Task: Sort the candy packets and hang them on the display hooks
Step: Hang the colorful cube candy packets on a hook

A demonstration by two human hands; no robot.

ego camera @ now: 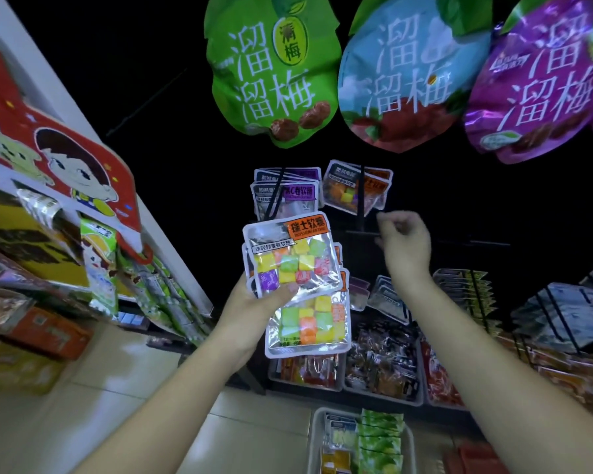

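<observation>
left hand [252, 302] grips candy packets [295, 265] | right hand [404, 244] curled, empty, beside hook [356, 231]

We see silver candy packets [290, 254] with orange labels and multicoloured cubes, below green [271, 66], blue [404, 73] and purple bags [541, 83].

I see candy packets [295, 265]: glossy silver foil-look plastic, clear front window, crinkled, glare spots. Green bag [271, 70] and blue bag [401, 73]: smooth glossy plastic film. Purple bag [541, 87] is shinier, with a metallic sheen. Hooks [362, 200]: thin dark metal wire, finish unclear to me. Floor tiles [117, 364] glossy, reflecting light. Near crate [317, 425]: matt pale plastic. Left boxes [48, 333] look like matt cardboard.
</observation>
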